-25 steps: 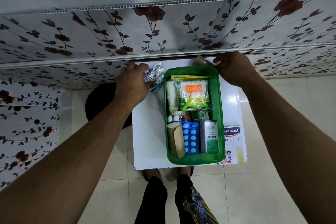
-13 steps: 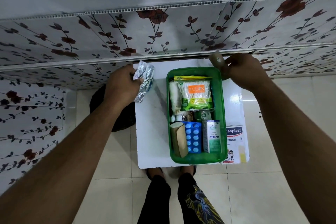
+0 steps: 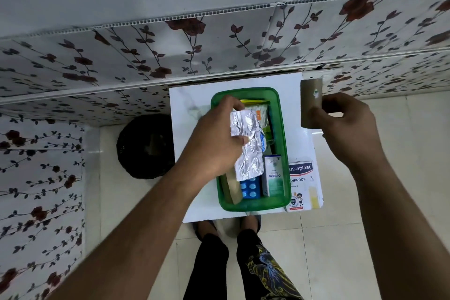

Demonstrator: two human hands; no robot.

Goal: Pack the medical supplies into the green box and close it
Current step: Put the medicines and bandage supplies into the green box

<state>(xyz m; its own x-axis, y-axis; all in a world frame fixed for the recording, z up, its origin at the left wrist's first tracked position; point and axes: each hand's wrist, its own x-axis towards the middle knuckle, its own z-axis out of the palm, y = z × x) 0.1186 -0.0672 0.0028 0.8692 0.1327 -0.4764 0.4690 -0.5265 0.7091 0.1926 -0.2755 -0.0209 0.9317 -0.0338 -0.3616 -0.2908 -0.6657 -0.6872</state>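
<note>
The open green box sits on a small white table. Inside it lie a white-and-green carton, a blue blister pack, a brown roll and a green-and-orange packet, partly hidden. My left hand hovers over the box, gripping a crumpled silver foil strip. My right hand is up to the right of the box, holding a brown cardboard roll upright. A Hansaplast plaster box lies on the table right of the green box.
A patterned wall panel runs just behind the table. A round black bin stands on the tiled floor left of the table. My legs stand at the table's near edge.
My left hand has carried the foil strip from the table's left side to over the green box. My right hand has lifted the brown roll from the table's far edge, up and rightwards.
</note>
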